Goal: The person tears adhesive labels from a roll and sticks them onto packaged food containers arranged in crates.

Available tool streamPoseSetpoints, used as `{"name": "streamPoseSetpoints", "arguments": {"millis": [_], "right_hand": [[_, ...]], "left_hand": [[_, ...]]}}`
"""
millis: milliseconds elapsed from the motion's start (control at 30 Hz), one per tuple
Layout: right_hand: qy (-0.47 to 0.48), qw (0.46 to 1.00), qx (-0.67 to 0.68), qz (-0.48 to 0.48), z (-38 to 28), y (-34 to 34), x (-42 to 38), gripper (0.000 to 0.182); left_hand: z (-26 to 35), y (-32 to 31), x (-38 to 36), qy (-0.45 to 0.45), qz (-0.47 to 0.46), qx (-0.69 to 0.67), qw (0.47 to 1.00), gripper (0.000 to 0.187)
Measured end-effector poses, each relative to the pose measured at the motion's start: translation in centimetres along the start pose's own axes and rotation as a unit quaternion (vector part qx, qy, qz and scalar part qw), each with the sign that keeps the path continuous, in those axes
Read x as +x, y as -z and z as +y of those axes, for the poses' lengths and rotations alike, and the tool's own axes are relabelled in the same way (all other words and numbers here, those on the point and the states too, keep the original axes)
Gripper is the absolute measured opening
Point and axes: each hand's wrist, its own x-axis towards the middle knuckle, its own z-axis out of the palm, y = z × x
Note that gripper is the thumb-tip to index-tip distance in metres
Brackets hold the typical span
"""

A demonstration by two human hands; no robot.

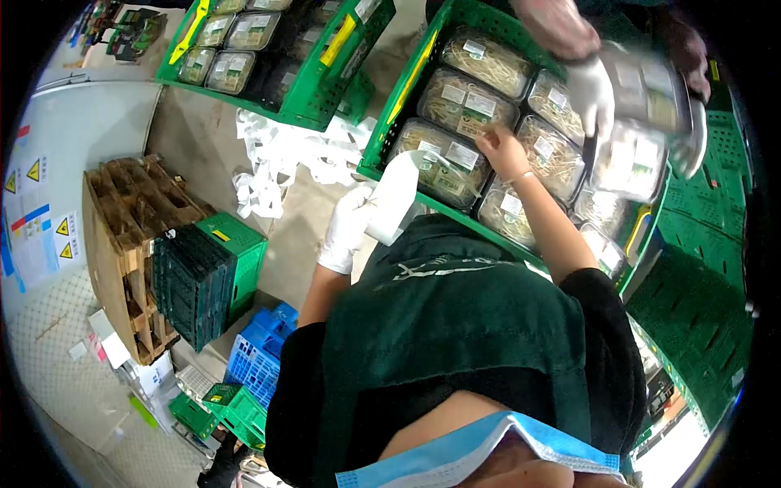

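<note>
My left hand (350, 224), in a white glove, is closed on a curling white label strip (396, 191) beside the near left edge of a green crate (373, 154). My bare right hand (504, 154) is over the crate, fingers bent and pinched together close to a labelled clear-lidded tray (470, 99) of pale, thin strands. Whether a label is between those fingers is hidden. Several more such trays fill the crate, among them a near left tray (439, 167) with white labels on its lid.
Across the crate, a co-worker's gloved hand (592, 98) is beside blurred, lifted trays (639, 89). Another green crate (305, 106) of trays stands at upper left. White strips (260, 163) lie on the floor. Wooden pallets (130, 236) and stacked crates (207, 281) are at left.
</note>
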Motion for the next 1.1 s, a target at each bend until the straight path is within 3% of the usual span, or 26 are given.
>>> {"name": "streamPoseSetpoints", "arguments": {"millis": [33,100,167,233,267,300,333,367,400,433,467,500,567,600,633,700,767,833,900,933,967,1033,1100], "right_hand": [[0.015,0.995,0.067,-0.073,-2.5,0.9,-1.1,0.041],[0.120,0.976,0.141,-0.113,-3.3,-1.3,-2.0,0.049],[0.026,0.975,0.112,-0.188,-3.3,-3.5,-2.1,0.061],[-0.031,0.893,0.359,-0.270,-3.5,-3.8,-2.3,0.062],[-0.044,0.937,0.275,-0.213,-6.3,-1.2,-3.4,0.068],[-0.006,0.943,0.281,-0.181,-6.5,-0.9,-3.8,0.070],[0.076,0.954,0.271,-0.099,-5.8,-1.9,-3.8,0.071],[0.111,0.949,0.293,-0.028,-5.8,-2.3,-3.7,0.070],[0.183,0.951,0.238,0.074,-8.3,0.5,-5.5,0.071],[0.163,0.907,0.387,0.010,-9.2,1.5,-6.1,0.069],[0.186,0.882,0.432,-0.002,-9.5,1.3,-6.5,0.066],[0.201,0.883,0.424,0.000,-10.6,2.2,-7.7,0.060],[0.141,0.919,0.366,-0.038,-11.3,3.6,-8.5,0.051],[0.186,0.935,0.301,0.016,-10.8,3.5,-8.8,0.040],[0.141,0.957,0.253,-0.023,-10.9,4.7,-9.2,0.033],[0.254,0.961,0.072,0.080,-9.7,5.1,-9.4,0.028],[0.354,0.921,0.038,0.158,-10.0,6.3,-9.8,0.027],[0.397,0.900,0.041,0.173,-10.3,6.0,-10.3,0.021],[0.302,0.942,0.141,-0.049,-9.9,4.9,-10.3,0.018],[0.293,0.947,0.129,-0.032,-10.2,5.5,-10.7,0.016],[0.306,0.947,0.096,-0.007,-10.0,5.7,-10.6,0.017],[0.294,0.949,0.106,-0.039,-10.5,6.7,-10.8,0.018],[0.266,0.954,0.099,-0.097,-11.1,7.0,-10.9,0.021]], "left_hand": [[0.2,0.0,-0.1,-0.029,-0.020,0.043,0.998,0.018],[0.7,-0.6,0.1,-0.032,-0.015,0.041,0.999,0.018],[1.2,-1.0,0.7,-0.050,-0.030,0.042,0.997,0.018],[1.0,-0.6,1.3,-0.071,-0.005,0.180,0.981,0.018],[0.3,-0.1,2.0,-0.046,-0.002,0.218,0.975,0.018],[-1.1,0.6,2.2,-0.157,-0.008,0.237,0.959,0.019],[-5.1,4.0,4.2,-0.128,0.058,0.142,0.980,0.020],[-0.4,-0.1,2.0,-0.127,0.158,0.079,0.976,0.022],[3.0,-2.9,0.4,-0.289,0.205,0.183,0.917,0.024],[3.3,-3.1,0.4,-0.284,0.203,0.171,0.922,0.022],[2.4,-2.8,0.8,-0.260,0.123,0.177,0.941,0.022],[1.0,-2.6,1.4,-0.233,0.050,0.185,0.953,0.022],[2.2,-6.1,1.3,-0.174,-0.031,0.162,0.971,0.021],[2.8,-7.9,1.2,-0.141,-0.069,0.152,0.976,0.021],[3.2,-8.4,1.4,-0.149,-0.070,0.157,0.974,0.021],[3.9,-7.5,1.0,-0.193,-0.091,0.219,0.952,0.019],[3.1,-5.8,1.4,-0.166,-0.152,0.299,0.927,0.016],[4.4,-7.5,-0.2,-0.131,-0.140,0.168,0.967,0.016],[3.9,-5.9,0.9,-0.125,-0.169,0.237,0.949,0.030],[4.0,-6.4,0.2,-0.169,-0.036,0.263,0.949,0.041],[4.2,-6.9,-0.1,-0.253,0.002,0.192,0.948,0.055],[8.3,-10.2,-2.8,-0.362,0.031,0.102,0.926,0.060],[6.4,-8.0,-1.5,-0.316,-0.113,0.119,0.934,0.055]]}}
